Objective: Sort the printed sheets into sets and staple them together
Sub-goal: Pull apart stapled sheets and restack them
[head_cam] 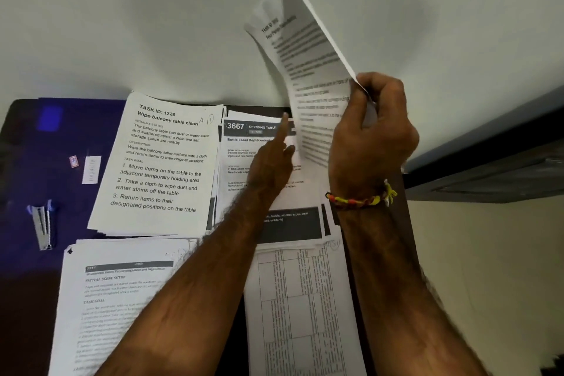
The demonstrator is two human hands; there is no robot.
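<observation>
Right hand (372,128) is pinching a lifted sheet (308,70) by its edge, up above the piles. Left hand (271,159) rests on the stack (259,168) right under it, index finger out, holding nothing. I'd match the heading before dropping it. Stapler (44,223) sits far left of both hands.

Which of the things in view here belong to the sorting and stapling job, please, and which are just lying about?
For the job:
- raised sheet in the right hand
- four paper piles, one under the left hand
- stapler
- staple strip

Lying about:
- small pink packet
- wristband
</observation>
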